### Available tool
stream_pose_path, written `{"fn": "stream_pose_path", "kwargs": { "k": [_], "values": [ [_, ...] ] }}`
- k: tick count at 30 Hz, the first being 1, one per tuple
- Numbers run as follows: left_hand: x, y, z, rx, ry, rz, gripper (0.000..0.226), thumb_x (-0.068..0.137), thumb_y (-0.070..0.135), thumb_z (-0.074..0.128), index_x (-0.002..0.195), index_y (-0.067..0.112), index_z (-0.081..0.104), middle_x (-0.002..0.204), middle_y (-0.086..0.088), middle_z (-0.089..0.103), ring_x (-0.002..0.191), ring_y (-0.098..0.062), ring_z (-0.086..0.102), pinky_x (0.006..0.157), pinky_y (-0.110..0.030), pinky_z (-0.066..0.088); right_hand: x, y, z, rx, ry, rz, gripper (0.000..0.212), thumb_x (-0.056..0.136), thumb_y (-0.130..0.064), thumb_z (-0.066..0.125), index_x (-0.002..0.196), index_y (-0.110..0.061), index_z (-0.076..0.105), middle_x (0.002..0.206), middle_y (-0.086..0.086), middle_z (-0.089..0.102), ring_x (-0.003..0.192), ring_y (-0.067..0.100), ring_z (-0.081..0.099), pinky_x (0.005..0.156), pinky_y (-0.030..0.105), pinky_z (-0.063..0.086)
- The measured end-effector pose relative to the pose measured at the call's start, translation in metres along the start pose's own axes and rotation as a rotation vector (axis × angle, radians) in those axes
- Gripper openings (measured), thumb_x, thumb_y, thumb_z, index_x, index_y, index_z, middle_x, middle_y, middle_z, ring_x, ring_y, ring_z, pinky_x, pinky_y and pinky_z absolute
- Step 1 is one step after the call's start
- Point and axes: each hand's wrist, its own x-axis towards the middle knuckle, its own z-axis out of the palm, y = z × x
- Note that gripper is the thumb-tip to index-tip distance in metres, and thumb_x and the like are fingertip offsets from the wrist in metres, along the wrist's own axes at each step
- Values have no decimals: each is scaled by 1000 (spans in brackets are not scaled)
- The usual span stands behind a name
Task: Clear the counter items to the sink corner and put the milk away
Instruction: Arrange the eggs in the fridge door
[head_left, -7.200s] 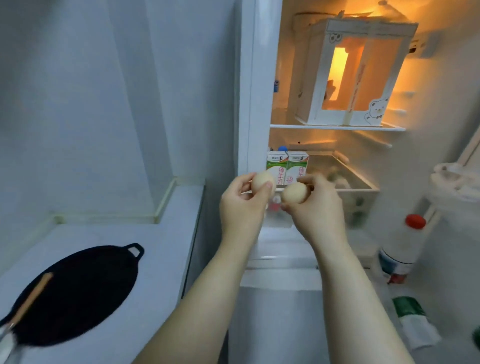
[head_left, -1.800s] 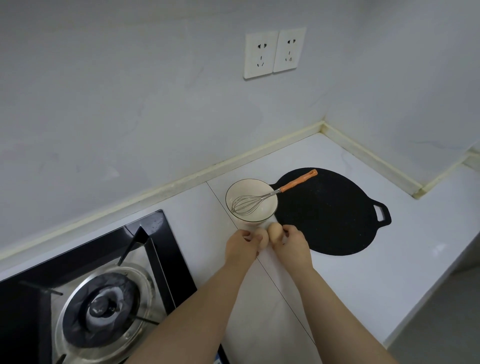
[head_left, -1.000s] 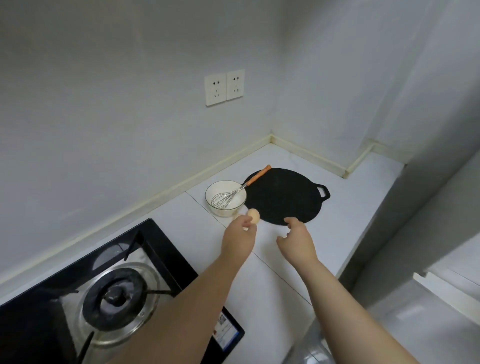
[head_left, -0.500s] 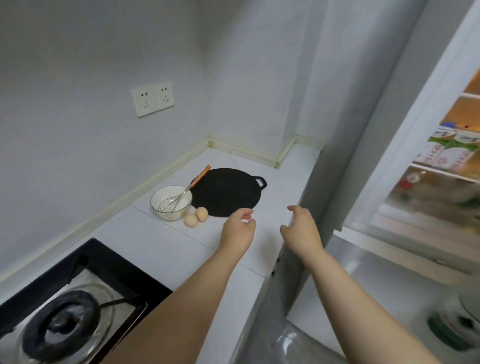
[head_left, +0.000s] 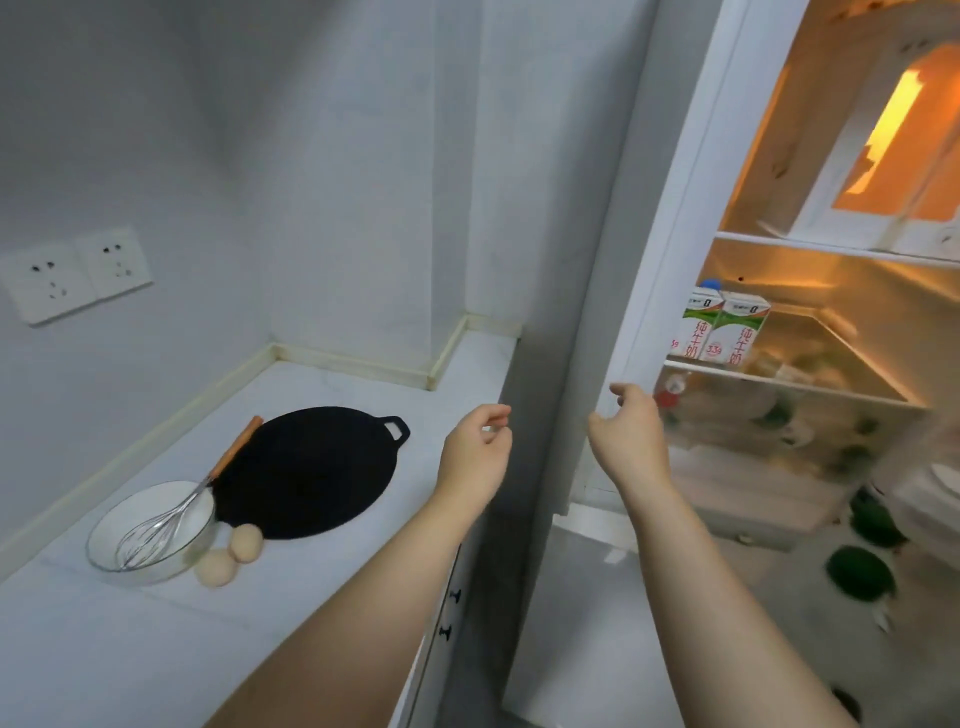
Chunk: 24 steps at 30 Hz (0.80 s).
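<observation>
Two milk cartons (head_left: 719, 332) with green and white labels stand at the left of the open fridge's middle shelf (head_left: 810, 387). On the white counter (head_left: 104, 649) lie two eggs (head_left: 231, 555) beside a glass bowl (head_left: 150, 530) that holds a whisk with an orange handle (head_left: 236, 449). A flat black pan (head_left: 306, 470) lies behind them. My left hand (head_left: 475, 452) hovers over the counter's right edge, fingers loosely curled, holding nothing. My right hand (head_left: 626, 434) reaches toward the fridge's left frame, empty, below the cartons.
The fridge (head_left: 831, 312) is lit inside, with a white carton box (head_left: 872, 171) on its top shelf and dark green items (head_left: 860, 574) lower down. Two wall sockets (head_left: 72, 275) sit on the left wall. Cabinet knobs (head_left: 452, 613) show under the counter edge.
The eggs were carried from the fridge and set down beside the bowl. Both hands have since let go and swung right toward the open fridge, and the view has turned with them.
</observation>
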Motion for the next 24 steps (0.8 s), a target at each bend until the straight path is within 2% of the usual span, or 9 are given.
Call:
{"fn": "stream_pose_path", "kwargs": {
  "k": [5,8,10,11,15,18,21,24],
  "values": [
    [31,13,41,-21,-82,80,31,91,6,47,117,17,60,111,2,63,99,-16,62,88,-23,47,26,7,-15,61,106,96,48,85,-11,54,132,-12,46,135,8,48,120,26,50,96,36,43],
    [37,19,66,-40,-161,121,29,92,6,48,115,17,61,101,8,63,94,-12,63,81,-15,47,32,16,-30,59,192,141,35,85,-16,54,120,-12,53,119,8,58,105,26,56,84,34,46],
    [43,25,84,-76,-202,138,28,91,5,47,112,18,62,97,7,64,89,-8,63,74,-10,46,37,21,-46,70,257,176,30,89,-18,55,118,-13,53,110,5,59,97,24,56,78,29,42],
    [46,29,93,-97,-226,144,29,91,4,46,110,19,62,97,6,64,87,-6,63,73,-11,46,39,23,-55,67,287,194,31,89,-17,55,119,-13,53,108,5,58,98,24,55,78,29,41],
    [54,40,132,-162,-338,163,31,91,2,44,105,23,61,96,6,63,84,-10,62,74,-20,47,45,39,-78,-36,426,210,41,84,-16,57,125,-12,50,126,6,53,115,27,51,92,35,44],
    [56,45,153,-170,-414,202,30,92,2,45,106,24,60,96,6,63,81,-9,63,71,-17,46,40,54,-92,-152,486,207,47,82,-16,55,128,-13,47,130,7,50,118,27,48,96,42,46],
    [57,48,169,-179,-469,222,29,92,2,45,109,21,60,95,7,62,80,-6,63,70,-15,46,32,64,-106,-225,513,211,43,85,-17,55,127,-14,48,129,5,51,118,24,46,98,43,45],
    [55,56,190,-212,-534,249,29,92,0,45,104,23,58,93,8,61,78,-5,62,68,-15,46,28,70,-114,-333,539,232,44,85,-17,56,128,-14,47,129,5,50,118,23,45,99,40,43]
  ]
}}
